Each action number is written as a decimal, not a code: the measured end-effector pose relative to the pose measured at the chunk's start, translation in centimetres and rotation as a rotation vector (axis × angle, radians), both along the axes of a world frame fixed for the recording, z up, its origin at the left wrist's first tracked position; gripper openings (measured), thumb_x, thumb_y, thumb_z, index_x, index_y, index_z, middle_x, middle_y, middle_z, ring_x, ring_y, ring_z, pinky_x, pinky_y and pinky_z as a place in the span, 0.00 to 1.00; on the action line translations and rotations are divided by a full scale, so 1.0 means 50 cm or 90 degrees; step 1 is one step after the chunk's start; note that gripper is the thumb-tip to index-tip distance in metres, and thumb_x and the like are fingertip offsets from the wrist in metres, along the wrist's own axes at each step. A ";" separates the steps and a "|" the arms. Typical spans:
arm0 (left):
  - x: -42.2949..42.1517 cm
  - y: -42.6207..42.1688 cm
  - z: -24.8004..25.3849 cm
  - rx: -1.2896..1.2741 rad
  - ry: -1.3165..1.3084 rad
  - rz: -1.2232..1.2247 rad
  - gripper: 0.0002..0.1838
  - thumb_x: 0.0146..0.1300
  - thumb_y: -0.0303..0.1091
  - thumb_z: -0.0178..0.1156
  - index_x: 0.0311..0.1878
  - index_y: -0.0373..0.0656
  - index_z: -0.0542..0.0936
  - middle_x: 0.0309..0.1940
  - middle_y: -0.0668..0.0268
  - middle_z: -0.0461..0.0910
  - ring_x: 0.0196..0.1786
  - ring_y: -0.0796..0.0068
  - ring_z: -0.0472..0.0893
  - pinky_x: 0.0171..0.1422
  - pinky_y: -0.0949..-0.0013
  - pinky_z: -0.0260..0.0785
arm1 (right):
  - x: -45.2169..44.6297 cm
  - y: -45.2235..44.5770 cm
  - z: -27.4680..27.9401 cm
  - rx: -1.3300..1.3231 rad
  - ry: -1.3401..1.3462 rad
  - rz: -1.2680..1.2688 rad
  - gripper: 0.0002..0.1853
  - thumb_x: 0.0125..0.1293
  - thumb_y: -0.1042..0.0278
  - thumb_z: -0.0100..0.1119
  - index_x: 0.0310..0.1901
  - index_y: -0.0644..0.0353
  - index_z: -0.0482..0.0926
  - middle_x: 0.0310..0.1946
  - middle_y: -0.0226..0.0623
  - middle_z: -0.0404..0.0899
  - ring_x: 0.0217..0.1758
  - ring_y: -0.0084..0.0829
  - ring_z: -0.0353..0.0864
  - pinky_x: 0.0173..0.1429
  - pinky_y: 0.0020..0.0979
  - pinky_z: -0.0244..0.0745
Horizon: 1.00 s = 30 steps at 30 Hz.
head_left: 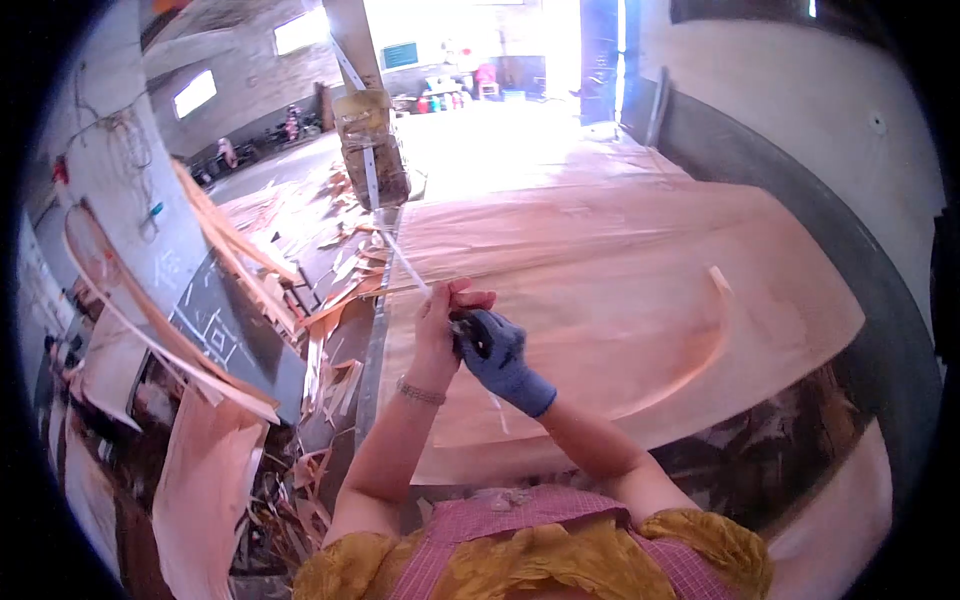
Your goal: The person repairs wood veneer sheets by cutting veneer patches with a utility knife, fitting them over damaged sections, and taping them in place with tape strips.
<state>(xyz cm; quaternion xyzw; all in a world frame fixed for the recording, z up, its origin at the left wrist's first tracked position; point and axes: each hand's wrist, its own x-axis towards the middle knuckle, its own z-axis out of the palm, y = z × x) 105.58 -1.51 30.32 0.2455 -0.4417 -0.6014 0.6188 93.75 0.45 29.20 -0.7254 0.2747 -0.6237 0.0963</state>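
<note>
My bare left hand (440, 318), with a bracelet at the wrist, is closed where a thin white strap (405, 262) reaches it. Pressed close beside it, my right hand (497, 362) in a blue glove is wrapped round a small dark tool (468, 336); its working end is hidden between the hands. Below the hands a short white length, apparently the strap's loose end, hangs down. Both hands are above the near left part of a large stack of thin wood veneer sheets (600, 310), whose top sheet has a curled strip at the right.
A post (370, 140) wrapped in tape stands beyond the stack's left corner, with the white strap along it. Veneer scraps (340, 385) litter the floor at left. Long veneer strips (235, 250) lean by a pillar (115, 140). A wall (800, 130) borders the right side.
</note>
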 end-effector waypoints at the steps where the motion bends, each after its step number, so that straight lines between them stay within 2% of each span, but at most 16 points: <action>1: -0.020 -0.015 -0.007 0.034 0.050 0.000 0.29 0.76 0.53 0.47 0.63 0.33 0.70 0.54 0.52 0.81 0.54 0.59 0.82 0.62 0.58 0.74 | -0.026 -0.008 -0.011 -0.050 -0.001 0.000 0.09 0.61 0.73 0.65 0.44 0.59 0.81 0.33 0.40 0.83 0.31 0.41 0.83 0.34 0.36 0.78; 2: -0.048 -0.025 -0.012 0.067 0.099 -0.001 0.29 0.76 0.53 0.47 0.63 0.34 0.69 0.53 0.52 0.82 0.53 0.60 0.82 0.62 0.58 0.74 | -0.061 -0.005 -0.030 0.073 -0.079 0.104 0.10 0.63 0.72 0.65 0.46 0.59 0.80 0.32 0.38 0.83 0.29 0.36 0.83 0.33 0.34 0.77; 3: -0.094 0.009 0.035 0.112 0.098 0.005 0.29 0.76 0.55 0.46 0.65 0.38 0.68 0.50 0.55 0.82 0.49 0.63 0.82 0.60 0.60 0.74 | -0.102 0.005 -0.051 0.201 -0.152 0.206 0.11 0.64 0.71 0.65 0.48 0.59 0.80 0.32 0.35 0.82 0.28 0.32 0.82 0.32 0.31 0.76; 4: -0.117 0.016 0.030 0.123 0.024 -0.035 0.30 0.75 0.56 0.46 0.65 0.40 0.69 0.50 0.57 0.82 0.49 0.65 0.82 0.60 0.61 0.74 | -0.142 0.019 -0.064 0.332 -0.223 0.304 0.12 0.65 0.71 0.65 0.50 0.60 0.79 0.31 0.33 0.82 0.26 0.27 0.81 0.30 0.28 0.76; 6: -0.175 0.037 -0.010 0.151 -0.124 -0.124 0.30 0.75 0.58 0.45 0.66 0.42 0.69 0.49 0.61 0.81 0.48 0.69 0.82 0.58 0.63 0.75 | -0.242 0.064 -0.067 0.423 -0.300 0.308 0.16 0.67 0.71 0.64 0.55 0.60 0.77 0.32 0.31 0.81 0.26 0.21 0.79 0.29 0.24 0.73; 7: -0.206 0.060 -0.031 0.080 -0.206 -0.205 0.26 0.74 0.55 0.51 0.61 0.44 0.74 0.49 0.66 0.81 0.46 0.76 0.81 0.52 0.69 0.76 | -0.297 0.087 -0.061 0.472 -0.340 0.302 0.18 0.68 0.70 0.63 0.58 0.60 0.75 0.32 0.30 0.80 0.26 0.18 0.78 0.28 0.21 0.72; 8: -0.245 0.063 -0.040 0.089 -0.233 -0.231 0.24 0.73 0.53 0.53 0.59 0.44 0.75 0.49 0.67 0.82 0.46 0.78 0.81 0.50 0.70 0.76 | -0.353 0.098 -0.058 0.488 -0.323 0.296 0.20 0.68 0.71 0.63 0.60 0.60 0.74 0.32 0.30 0.80 0.26 0.19 0.78 0.27 0.21 0.72; 10: -0.343 0.087 -0.045 0.119 -0.292 -0.317 0.20 0.72 0.49 0.57 0.56 0.44 0.77 0.48 0.68 0.82 0.46 0.81 0.81 0.47 0.73 0.77 | -0.463 0.136 -0.072 0.532 -0.312 0.258 0.24 0.68 0.72 0.63 0.64 0.60 0.71 0.32 0.32 0.81 0.27 0.19 0.79 0.26 0.21 0.71; 11: -0.391 0.091 -0.043 0.143 -0.269 -0.334 0.16 0.71 0.46 0.60 0.50 0.43 0.80 0.43 0.70 0.83 0.42 0.82 0.82 0.43 0.75 0.77 | -0.508 0.154 -0.086 0.544 -0.320 0.244 0.26 0.68 0.72 0.63 0.67 0.60 0.69 0.34 0.31 0.81 0.27 0.18 0.79 0.27 0.20 0.71; 14: -0.518 0.077 -0.071 0.166 -0.396 -0.404 0.14 0.71 0.44 0.59 0.45 0.42 0.81 0.38 0.71 0.83 0.38 0.82 0.82 0.42 0.74 0.77 | -0.636 0.196 -0.128 0.532 -0.307 0.200 0.29 0.67 0.72 0.64 0.68 0.59 0.68 0.37 0.31 0.82 0.28 0.16 0.78 0.28 0.19 0.71; 18: -0.700 0.037 -0.114 0.098 -0.543 -0.501 0.11 0.71 0.40 0.60 0.41 0.42 0.82 0.34 0.71 0.83 0.36 0.82 0.81 0.39 0.75 0.76 | -0.791 0.236 -0.187 0.570 -0.326 0.083 0.29 0.67 0.72 0.64 0.69 0.59 0.68 0.40 0.31 0.83 0.30 0.15 0.78 0.30 0.19 0.72; 20: -0.793 0.004 -0.163 0.061 -0.617 -0.524 0.10 0.70 0.38 0.61 0.41 0.42 0.82 0.35 0.69 0.83 0.36 0.82 0.81 0.38 0.75 0.76 | -0.872 0.252 -0.232 0.638 -0.336 0.016 0.29 0.67 0.71 0.64 0.68 0.59 0.68 0.41 0.31 0.84 0.31 0.16 0.79 0.30 0.19 0.73; 21: -0.845 -0.011 -0.190 0.039 -0.650 -0.512 0.10 0.69 0.39 0.62 0.40 0.41 0.83 0.32 0.69 0.83 0.34 0.82 0.80 0.36 0.75 0.75 | -0.911 0.260 -0.285 0.625 -0.434 0.023 0.23 0.67 0.68 0.64 0.62 0.61 0.75 0.39 0.31 0.84 0.33 0.17 0.80 0.31 0.21 0.74; 24: -1.025 -0.087 -0.278 0.011 -0.648 -0.471 0.12 0.66 0.38 0.64 0.34 0.37 0.82 0.26 0.67 0.82 0.29 0.81 0.79 0.32 0.75 0.71 | -1.058 0.284 -0.339 0.739 -0.391 -0.173 0.16 0.68 0.67 0.63 0.55 0.63 0.80 0.38 0.32 0.85 0.35 0.17 0.80 0.34 0.22 0.76; 27: -1.233 -0.184 -0.403 -0.145 -0.658 -0.406 0.14 0.62 0.39 0.67 0.31 0.36 0.82 0.24 0.66 0.81 0.27 0.79 0.78 0.31 0.71 0.69 | -1.204 0.276 -0.403 0.712 -0.346 -0.337 0.13 0.69 0.66 0.62 0.50 0.64 0.83 0.38 0.33 0.86 0.37 0.16 0.80 0.39 0.23 0.77; 30: -1.471 -0.284 -0.531 -0.166 -0.657 -0.425 0.16 0.57 0.44 0.68 0.30 0.38 0.83 0.23 0.65 0.82 0.27 0.75 0.79 0.34 0.66 0.70 | -1.369 0.223 -0.504 0.654 -0.403 -0.382 0.13 0.68 0.66 0.63 0.49 0.65 0.83 0.34 0.31 0.85 0.36 0.16 0.79 0.40 0.22 0.76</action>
